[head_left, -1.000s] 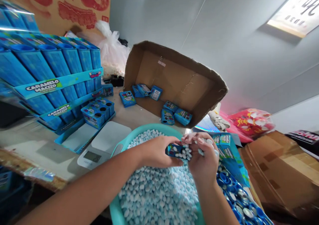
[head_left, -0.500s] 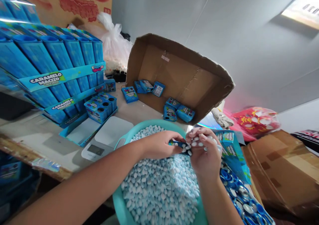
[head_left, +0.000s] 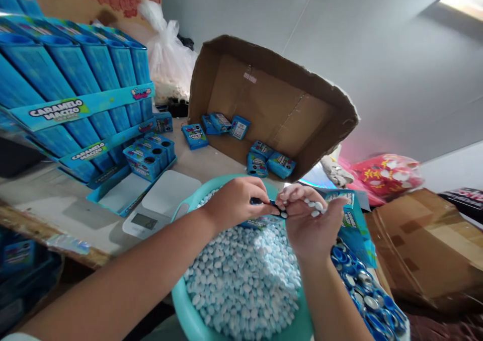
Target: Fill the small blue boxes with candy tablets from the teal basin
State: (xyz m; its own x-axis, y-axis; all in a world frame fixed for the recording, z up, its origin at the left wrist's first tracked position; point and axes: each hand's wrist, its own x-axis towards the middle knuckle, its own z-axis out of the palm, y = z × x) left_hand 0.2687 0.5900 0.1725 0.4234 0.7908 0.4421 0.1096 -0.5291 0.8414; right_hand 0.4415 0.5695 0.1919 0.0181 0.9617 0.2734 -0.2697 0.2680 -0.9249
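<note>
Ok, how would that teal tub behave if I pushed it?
Likely heavy: the teal tub holds a deep-looking load of small pale pieces. Its smooth rim looks plastic, so it may flex slightly. The loose, uncovered pieces could shift or spill.

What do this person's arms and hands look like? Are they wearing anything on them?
Both hands, left and right, are bare human hands, with no gloves, rings or markings that I can make out. The visible forearms are uncovered, without watch or bracelet. A pale edge at the bottom left corner may be a sleeve.
</note>
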